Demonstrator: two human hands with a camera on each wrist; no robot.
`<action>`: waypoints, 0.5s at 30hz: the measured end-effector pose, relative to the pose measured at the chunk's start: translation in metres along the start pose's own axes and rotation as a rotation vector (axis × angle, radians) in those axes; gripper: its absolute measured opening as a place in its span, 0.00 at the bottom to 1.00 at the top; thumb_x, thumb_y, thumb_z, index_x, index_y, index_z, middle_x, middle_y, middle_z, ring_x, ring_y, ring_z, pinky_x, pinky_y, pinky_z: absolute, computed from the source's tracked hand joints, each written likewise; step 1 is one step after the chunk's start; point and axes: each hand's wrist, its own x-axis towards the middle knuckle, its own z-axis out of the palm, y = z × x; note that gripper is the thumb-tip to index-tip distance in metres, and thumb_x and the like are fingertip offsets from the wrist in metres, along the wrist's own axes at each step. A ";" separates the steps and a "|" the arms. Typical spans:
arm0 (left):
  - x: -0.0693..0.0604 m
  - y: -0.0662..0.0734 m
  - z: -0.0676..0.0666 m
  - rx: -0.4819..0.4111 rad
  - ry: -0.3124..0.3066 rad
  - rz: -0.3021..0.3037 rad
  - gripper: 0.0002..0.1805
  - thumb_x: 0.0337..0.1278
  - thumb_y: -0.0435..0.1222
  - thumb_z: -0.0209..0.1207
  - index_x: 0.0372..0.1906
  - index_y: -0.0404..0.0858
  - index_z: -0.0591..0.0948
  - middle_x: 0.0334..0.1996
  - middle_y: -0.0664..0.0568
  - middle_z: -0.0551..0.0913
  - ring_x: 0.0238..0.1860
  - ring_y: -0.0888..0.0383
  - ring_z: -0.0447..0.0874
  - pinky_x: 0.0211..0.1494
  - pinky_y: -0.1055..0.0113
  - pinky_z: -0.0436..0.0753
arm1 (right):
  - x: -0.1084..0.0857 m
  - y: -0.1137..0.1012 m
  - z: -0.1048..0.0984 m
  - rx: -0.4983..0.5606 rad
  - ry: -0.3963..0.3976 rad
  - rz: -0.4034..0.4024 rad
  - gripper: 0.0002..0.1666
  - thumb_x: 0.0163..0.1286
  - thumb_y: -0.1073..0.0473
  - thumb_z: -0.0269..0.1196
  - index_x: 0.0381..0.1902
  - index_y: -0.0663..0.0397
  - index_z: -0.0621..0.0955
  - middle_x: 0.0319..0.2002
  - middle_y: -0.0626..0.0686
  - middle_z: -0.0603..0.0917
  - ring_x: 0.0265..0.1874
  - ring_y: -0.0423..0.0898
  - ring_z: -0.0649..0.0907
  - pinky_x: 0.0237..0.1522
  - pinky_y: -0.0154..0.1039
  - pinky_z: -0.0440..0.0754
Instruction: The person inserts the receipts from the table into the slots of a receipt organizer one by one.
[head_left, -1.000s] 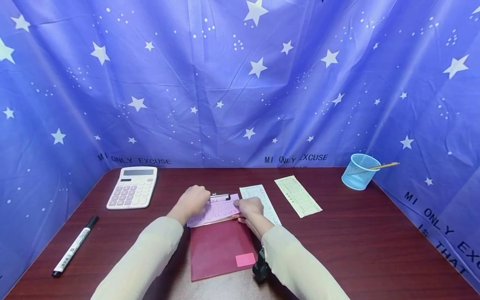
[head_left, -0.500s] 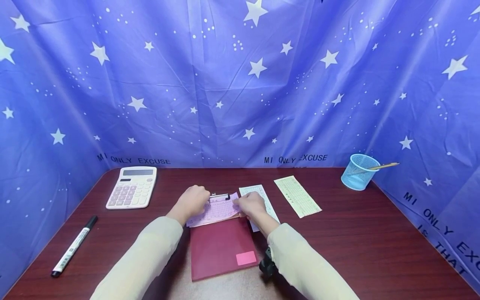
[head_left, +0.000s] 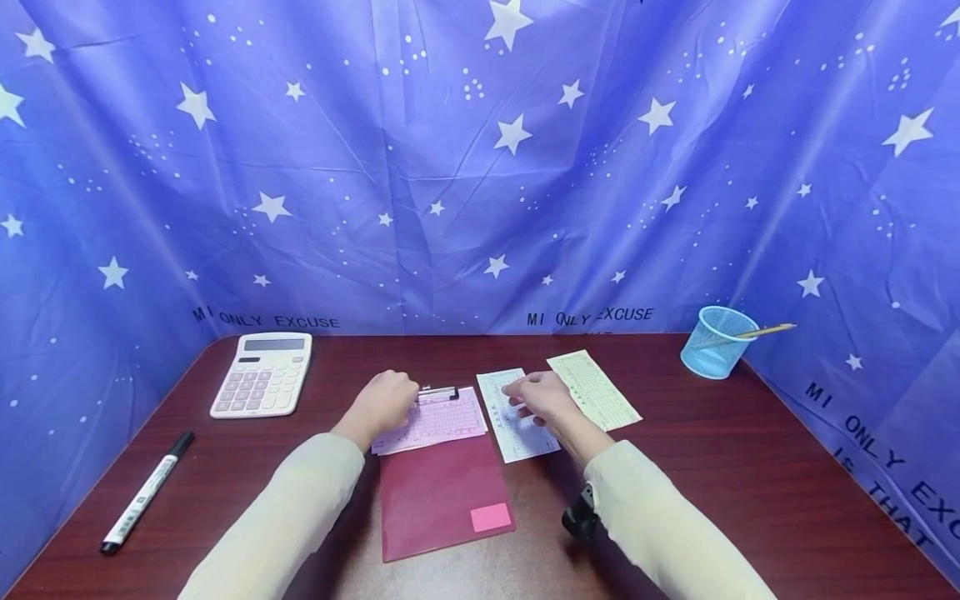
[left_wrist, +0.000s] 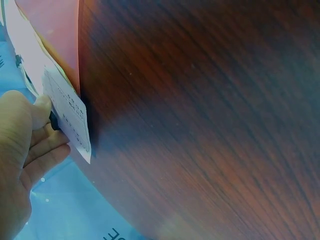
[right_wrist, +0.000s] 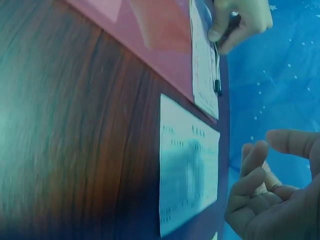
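Counts the clock from the middle of the maroon folder (head_left: 446, 500), as seen by the head camera. Finds the pink slip (head_left: 450, 419) at twelve o'clock, lying on the folder under the metal clip (head_left: 437, 395). At eleven o'clock, grips with the left hand (head_left: 377, 406) the clipped edge of this slip. In the head view, cannot see the left fingertips. Learns more from the left wrist view: can see there the thumb on the face of the slip, close to the black end of the clip, and the bent fingers behind the edge. Cannot tell if also pinches the folder itself.

Between one and two o'clock, has the right hand (head_left: 543, 396) over the white slip (head_left: 525, 440), hiding part of its print. Sees from the right wrist a gap between hand and slip; has this hand free, with thumb well apart from loosely curled fingers.

In full, sees only from the head: at two o'clock, a yellow-green slip (head_left: 603, 396) and, farther, a blue mesh cup (head_left: 712, 354) with a pencil (head_left: 772, 331); at ten o'clock, a calculator (head_left: 262, 379); at nine, a marker (head_left: 146, 493).
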 end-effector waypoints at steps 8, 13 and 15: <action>0.000 -0.001 0.001 0.007 -0.010 -0.010 0.10 0.42 0.28 0.72 0.21 0.37 0.80 0.22 0.46 0.82 0.27 0.46 0.84 0.36 0.53 0.85 | 0.006 0.008 -0.021 -0.003 -0.035 -0.021 0.17 0.65 0.60 0.65 0.47 0.67 0.83 0.41 0.61 0.87 0.26 0.43 0.82 0.26 0.34 0.72; 0.000 0.000 0.001 -0.008 -0.016 -0.012 0.10 0.42 0.29 0.72 0.22 0.37 0.80 0.22 0.47 0.82 0.28 0.46 0.84 0.36 0.52 0.85 | 0.013 0.014 -0.029 0.019 -0.043 0.015 0.17 0.66 0.61 0.65 0.48 0.69 0.81 0.34 0.55 0.83 0.24 0.42 0.78 0.25 0.32 0.71; 0.000 0.000 0.000 -0.011 -0.014 -0.010 0.10 0.43 0.29 0.72 0.22 0.37 0.80 0.22 0.47 0.82 0.28 0.46 0.84 0.36 0.52 0.85 | 0.015 0.017 -0.032 0.014 -0.045 0.030 0.17 0.66 0.61 0.65 0.48 0.69 0.81 0.34 0.55 0.82 0.24 0.42 0.78 0.24 0.31 0.71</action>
